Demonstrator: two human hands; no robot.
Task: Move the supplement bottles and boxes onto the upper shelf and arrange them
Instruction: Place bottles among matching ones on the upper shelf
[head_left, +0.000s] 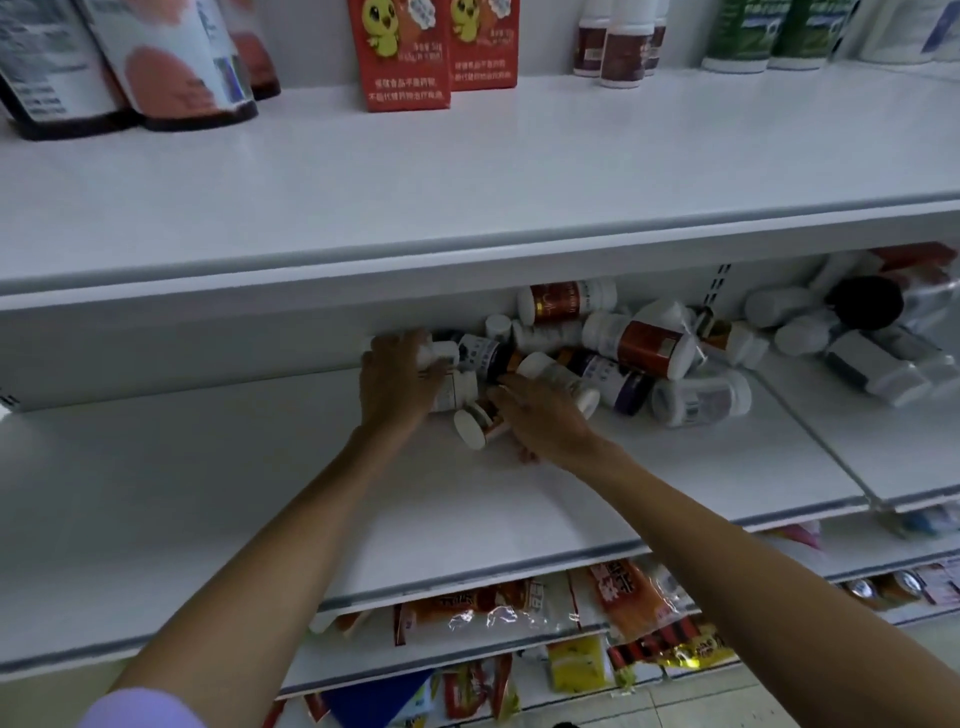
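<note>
The bottles (631, 358) lie heaped at the back of the lower shelf (208, 493). The left hand (397, 379) curls its fingers round a white bottle (456, 388). The right hand (545, 415) lies against a small capped bottle (474, 425); I cannot tell its grip. The upper shelf (467, 171) overhangs the heap and holds red boxes (400, 57) showing a yellow chick, their writing blurred.

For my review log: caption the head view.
Left hand and right hand reach into toppled supplement bottles on the lower shelf.
</note>
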